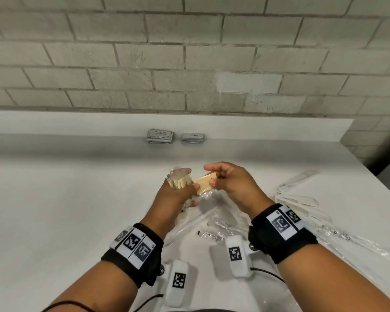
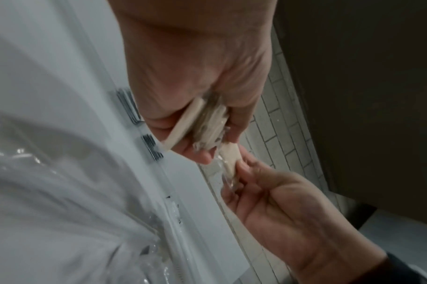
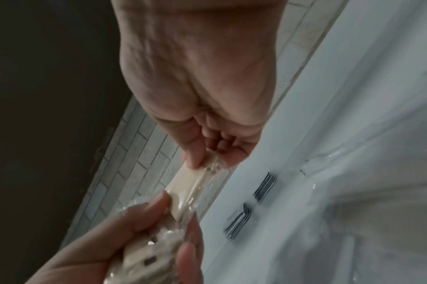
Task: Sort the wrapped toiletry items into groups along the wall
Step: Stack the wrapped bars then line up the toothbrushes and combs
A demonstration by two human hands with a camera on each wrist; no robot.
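1. The right hand point(image 3: 202, 107) pinches one end of a cream wrapped bar point(image 3: 185, 184) between thumb and fingers.
2. The left hand point(image 3: 125, 249) grips a bundle of similar wrapped bars point(image 3: 146, 257) and touches the bar's other end.
3. Two sachet stacks point(image 3: 239, 221) lie on the white counter point(image 3: 353, 96).

Print on sachet stacks point(image 1: 159, 136) too small to read (mirrored?); clear wrappers point(image 1: 302, 199) blurred, contents indistinct.
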